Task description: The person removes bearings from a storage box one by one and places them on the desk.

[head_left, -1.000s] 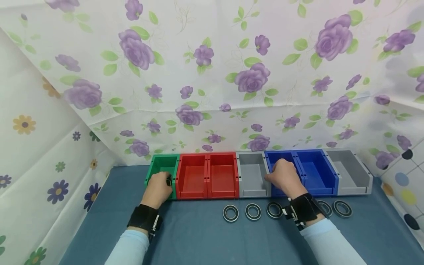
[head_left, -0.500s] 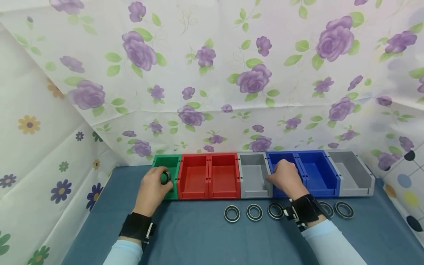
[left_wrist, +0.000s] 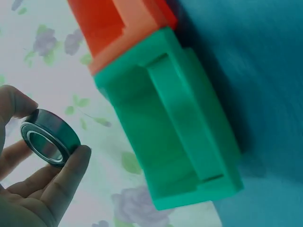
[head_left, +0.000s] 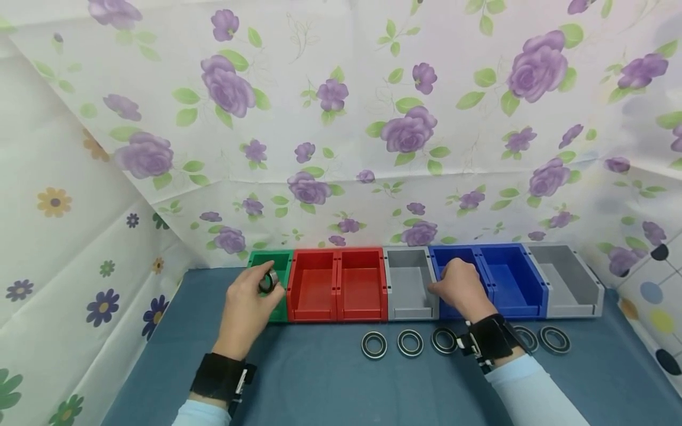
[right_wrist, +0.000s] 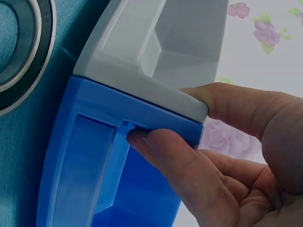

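My left hand (head_left: 246,306) pinches a ball bearing (left_wrist: 59,126) between thumb and fingertips, its ring tilted on edge. In the head view the bearing overlaps the green bin (left_wrist: 201,113) at the left end of the row. The left wrist view shows the bearing outside that bin, with the bin's visible inside bare. My right hand (head_left: 461,289) grips the adjoining walls of a grey bin (right_wrist: 120,78) and a blue bin (right_wrist: 71,165). One digit presses on the grey side, while another reaches inside the blue bin's wall.
Two red bins (head_left: 311,312) sit beside the green one. A second blue bin (head_left: 514,310) and another grey bin (head_left: 572,309) finish the row at right. Several bearings, including one at the left (head_left: 374,357), lie on the blue cloth before the bins. Flowered sheeting (head_left: 362,118) hangs behind.
The left hand has drawn back and turned at the green bin, raising the bearing slightly so more of its ring shows. My right hand keeps its grip on the bin walls.
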Tool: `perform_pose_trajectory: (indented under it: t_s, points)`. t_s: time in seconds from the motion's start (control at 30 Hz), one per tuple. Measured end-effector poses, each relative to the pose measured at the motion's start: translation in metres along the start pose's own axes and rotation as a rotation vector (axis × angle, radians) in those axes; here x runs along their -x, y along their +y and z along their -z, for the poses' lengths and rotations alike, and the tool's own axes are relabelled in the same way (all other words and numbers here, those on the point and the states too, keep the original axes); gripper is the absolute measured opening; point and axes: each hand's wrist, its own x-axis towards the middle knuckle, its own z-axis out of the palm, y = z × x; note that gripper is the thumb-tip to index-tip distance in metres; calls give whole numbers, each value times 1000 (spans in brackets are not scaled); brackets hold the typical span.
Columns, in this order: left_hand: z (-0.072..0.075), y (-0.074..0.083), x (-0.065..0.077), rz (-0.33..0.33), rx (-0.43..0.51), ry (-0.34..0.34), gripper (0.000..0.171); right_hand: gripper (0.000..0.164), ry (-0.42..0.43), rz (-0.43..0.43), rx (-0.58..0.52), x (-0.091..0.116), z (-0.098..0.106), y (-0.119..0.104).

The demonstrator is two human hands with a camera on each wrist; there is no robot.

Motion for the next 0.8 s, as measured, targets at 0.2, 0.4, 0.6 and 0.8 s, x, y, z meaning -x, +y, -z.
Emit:
perform_pose_trajectory:
  t_s: [0.2,0.4,0.6,0.8]
  points:
    - [2,17,2,-83,66,26,46,43,-3,0,-3,0,-1,1]
    - [0,32,5,-144,71,30,44,44,-4,-1,-8,1,0,2]
    - [-3,45,11,-189,55,1,50,44,4,6,-6,1,-1,1]
    - [-6,56,18,-188,77,-30,60,43,3,1,-6,0,-1,0]
